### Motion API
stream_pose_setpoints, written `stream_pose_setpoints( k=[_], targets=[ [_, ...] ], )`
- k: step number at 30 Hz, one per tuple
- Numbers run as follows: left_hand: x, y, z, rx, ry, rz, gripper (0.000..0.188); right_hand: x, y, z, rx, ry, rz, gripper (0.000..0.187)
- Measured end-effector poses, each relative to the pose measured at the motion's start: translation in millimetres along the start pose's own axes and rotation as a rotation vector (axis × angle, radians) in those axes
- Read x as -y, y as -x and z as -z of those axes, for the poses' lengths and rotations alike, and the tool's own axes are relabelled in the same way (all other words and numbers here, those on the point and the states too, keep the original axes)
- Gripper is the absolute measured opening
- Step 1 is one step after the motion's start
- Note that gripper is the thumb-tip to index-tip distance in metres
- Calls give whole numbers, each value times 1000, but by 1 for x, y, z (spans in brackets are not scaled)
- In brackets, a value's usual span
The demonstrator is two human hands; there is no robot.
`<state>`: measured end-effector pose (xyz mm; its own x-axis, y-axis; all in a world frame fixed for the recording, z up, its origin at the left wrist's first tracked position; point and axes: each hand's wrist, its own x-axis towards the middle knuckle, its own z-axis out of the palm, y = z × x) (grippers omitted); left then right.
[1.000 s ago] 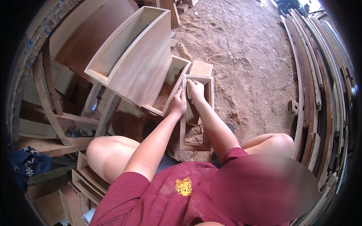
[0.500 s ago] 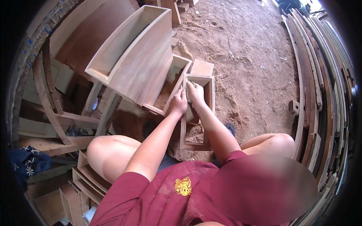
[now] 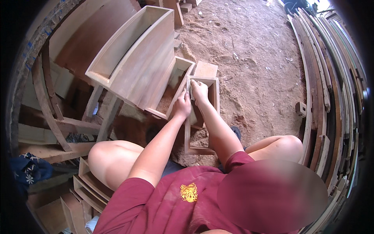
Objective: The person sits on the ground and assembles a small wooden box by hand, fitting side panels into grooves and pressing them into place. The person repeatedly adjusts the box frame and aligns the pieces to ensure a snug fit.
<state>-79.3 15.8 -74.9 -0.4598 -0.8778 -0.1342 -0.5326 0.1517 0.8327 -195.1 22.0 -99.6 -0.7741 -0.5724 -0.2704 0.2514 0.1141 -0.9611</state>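
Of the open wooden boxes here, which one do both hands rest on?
The small narrow box standing on the sawdust floor between the knees. The left hand grips its left wall, the right hand works inside. The others lie untouched.

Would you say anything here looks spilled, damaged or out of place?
Nothing looks damaged. Both hands, left and right, rest on a small open wooden frame. Sawdust covers the ground and lies inside the box beside it.
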Motion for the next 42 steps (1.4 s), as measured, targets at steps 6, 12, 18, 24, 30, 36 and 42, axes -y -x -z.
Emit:
stream_pose_setpoints(
  k=[6,12,18,24,30,36,42],
  targets=[
    [1,4,2,-33,-28,5,49,-19,19,10,38,147,71,31],
    [0,4,3,8,-38,15,50,9,10,4,-5,246,148,36],
    [6,2,9,21,-66,52,51,1,44,14,41,431,227,34],
    [3,0,3,-15,-60,27,51,38,17,7,-47,717,358,36],
    [10,2,5,-38,-37,34,50,36,44,9,9,746,375,39],
    [0,2,3,45,-103,109,51,42,22,8,-41,844,416,40],
    [13,0,5,33,-57,124,54,30,62,15,68,789,334,34]
  ],
)
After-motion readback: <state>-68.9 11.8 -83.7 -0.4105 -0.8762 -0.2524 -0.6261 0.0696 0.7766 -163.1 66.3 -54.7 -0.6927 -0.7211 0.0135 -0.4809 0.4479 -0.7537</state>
